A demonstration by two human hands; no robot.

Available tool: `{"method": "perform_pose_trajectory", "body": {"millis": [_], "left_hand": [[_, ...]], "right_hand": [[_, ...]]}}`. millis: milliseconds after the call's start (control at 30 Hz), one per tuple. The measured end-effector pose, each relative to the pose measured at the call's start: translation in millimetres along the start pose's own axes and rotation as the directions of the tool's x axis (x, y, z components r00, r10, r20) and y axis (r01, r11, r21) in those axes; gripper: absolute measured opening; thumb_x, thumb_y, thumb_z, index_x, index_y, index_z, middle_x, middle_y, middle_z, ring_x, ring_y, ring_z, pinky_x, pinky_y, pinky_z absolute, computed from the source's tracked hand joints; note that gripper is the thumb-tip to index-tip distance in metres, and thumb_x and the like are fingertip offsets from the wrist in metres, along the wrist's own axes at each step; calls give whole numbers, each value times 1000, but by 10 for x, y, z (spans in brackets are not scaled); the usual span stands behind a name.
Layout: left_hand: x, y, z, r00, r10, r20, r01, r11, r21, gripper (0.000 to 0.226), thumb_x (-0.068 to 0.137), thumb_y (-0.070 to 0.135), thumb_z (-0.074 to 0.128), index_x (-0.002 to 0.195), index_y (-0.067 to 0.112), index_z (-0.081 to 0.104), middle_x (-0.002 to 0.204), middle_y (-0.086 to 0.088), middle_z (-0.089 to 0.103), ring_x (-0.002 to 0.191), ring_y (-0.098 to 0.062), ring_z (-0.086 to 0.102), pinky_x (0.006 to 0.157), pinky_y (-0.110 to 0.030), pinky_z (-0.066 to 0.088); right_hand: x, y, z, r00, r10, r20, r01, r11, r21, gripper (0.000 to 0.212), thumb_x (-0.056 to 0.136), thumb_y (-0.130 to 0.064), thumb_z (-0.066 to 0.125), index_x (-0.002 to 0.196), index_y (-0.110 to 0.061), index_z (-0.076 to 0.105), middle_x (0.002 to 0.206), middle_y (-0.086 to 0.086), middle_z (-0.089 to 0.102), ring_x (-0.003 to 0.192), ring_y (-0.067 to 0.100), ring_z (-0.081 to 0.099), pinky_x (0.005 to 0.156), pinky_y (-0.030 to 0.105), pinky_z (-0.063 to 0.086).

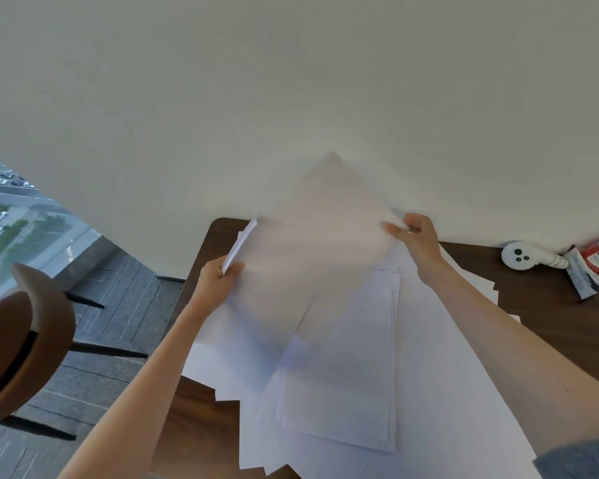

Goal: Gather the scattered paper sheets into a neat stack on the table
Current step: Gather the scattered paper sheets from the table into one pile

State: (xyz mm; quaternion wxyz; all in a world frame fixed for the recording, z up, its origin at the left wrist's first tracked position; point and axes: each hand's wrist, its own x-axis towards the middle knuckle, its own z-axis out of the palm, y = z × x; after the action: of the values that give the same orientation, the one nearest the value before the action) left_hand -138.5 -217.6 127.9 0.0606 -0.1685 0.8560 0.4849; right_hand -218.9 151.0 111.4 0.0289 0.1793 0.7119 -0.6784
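The bundle of sheets [312,257] we hold is raised off the table [550,305] and turned so that one corner points away from us. It is blurred, so we cannot count the sheets, though a thin layered white edge shows at the left grip. Our left hand [218,281] curls round that edge, with the thumb on the face towards us. Our right hand [419,240] pinches the opposite corner between thumb and fingertips. We judge the paper to be light and limp. The smooth sheets will likely slide over one another and crease at any hard pinch. It seems best taken at two opposite edges, through the whole thickness, and kept lightly taut so the middle does not sag. Below both grips the loose sheets [343,375] lie fanned and overlapping on the table, running towards us and out under the right forearm. They should lift best from an overhanging corner. Well out beyond the right hand, a white round device [518,254] lies on the table beside some packets [592,271]. Out beyond the left hand, past the table's edge, stands a brown chair [32,333].
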Motion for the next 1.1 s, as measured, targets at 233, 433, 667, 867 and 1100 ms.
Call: {"method": "perform_pose_trajectory", "body": {"millis": [233, 433, 667, 867, 1100], "left_hand": [[-5, 68, 89, 996, -74, 54, 85, 965, -248, 11, 96, 17, 60, 100, 8, 65, 87, -5, 67, 76, -19, 65, 67, -28, 55], [8, 72, 105, 941, -167, 295, 232, 952, -199, 37, 82, 25, 77, 107, 0, 68, 100, -17, 73, 89, -30, 72, 80, -44, 59], [-26, 21, 74, 898, -153, 412, 259, 941, -217, 33, 92, 18, 64, 113, -8, 65, 113, -27, 67, 99, -38, 67, 92, -50, 54], [-24, 15, 18, 887, -140, 441, 259, 940, -224, 39, 98, 30, 55, 111, -5, 66, 107, -19, 71, 95, -32, 69, 83, -40, 58], [0, -53, -60, 955, -121, 270, 195, 944, -265, 27, 100, 26, 52, 99, 4, 68, 90, -7, 73, 75, -16, 70, 64, -26, 57]], "right_hand": [[-353, 276, 145, 828, 246, 503, -413, 875, 252, 47, 84, -47, 66, 126, -25, 62, 125, -1, 66, 119, 19, 59, 105, 37, 42], [-374, 245, 397, 882, 242, 404, -376, 879, 294, 48, 81, -23, 76, 127, -16, 63, 124, -1, 68, 122, 20, 59, 109, 43, 40], [-301, 283, 343, 902, 261, 344, -354, 903, 244, 74, 62, -44, 86, 128, -21, 61, 127, -8, 65, 129, 18, 50, 115, 49, 28], [-370, 316, 263, 896, 275, 348, -368, 899, 236, 74, 67, -51, 82, 131, -23, 57, 128, -9, 64, 126, 16, 53, 114, 48, 32], [-419, 342, 97, 928, 310, 207, -354, 907, 229, 48, 92, -34, 64, 135, -16, 54, 128, -3, 63, 122, 21, 56, 112, 46, 35]]}}
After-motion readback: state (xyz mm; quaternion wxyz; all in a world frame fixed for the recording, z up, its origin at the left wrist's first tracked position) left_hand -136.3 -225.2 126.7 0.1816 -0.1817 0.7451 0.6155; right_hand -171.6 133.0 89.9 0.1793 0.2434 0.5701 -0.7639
